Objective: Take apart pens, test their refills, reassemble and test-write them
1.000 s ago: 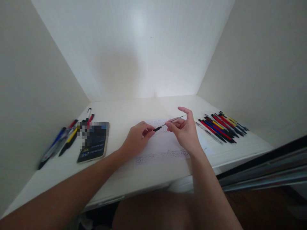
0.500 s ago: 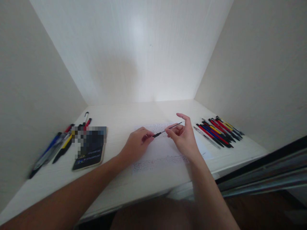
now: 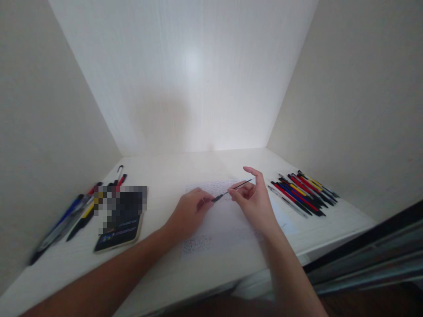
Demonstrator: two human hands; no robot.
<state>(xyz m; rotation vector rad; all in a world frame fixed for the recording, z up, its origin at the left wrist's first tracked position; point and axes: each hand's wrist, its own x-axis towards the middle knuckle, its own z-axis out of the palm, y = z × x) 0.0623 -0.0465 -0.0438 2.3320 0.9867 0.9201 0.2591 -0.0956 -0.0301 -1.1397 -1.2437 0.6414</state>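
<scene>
Near the middle of the desk, my left hand [image 3: 191, 211] pinches a small black pen piece [image 3: 217, 198] between thumb and fingers. My right hand [image 3: 256, 202] grips a thin dark pen refill [image 3: 243, 184] between thumb and fingertips, its index finger raised and bent close to the refill's pale far end. The refill's near end meets the black piece; whether it sits inside cannot be told. Beneath both hands lies a sheet of paper [image 3: 228, 224] covered in part with handwriting.
On the right lies a row of red, black, yellow, blue and clear pens [image 3: 299, 196]. More pens [image 3: 81, 211] are piled at the left wall beside a phone [image 3: 122, 240], partly pixelated. The white desk's front edge [image 3: 211, 288] runs close to my body.
The whole scene sits slightly lower in the picture as the head view has tilted up. Both hands keep the same grips, with the refill and black piece still meeting.
</scene>
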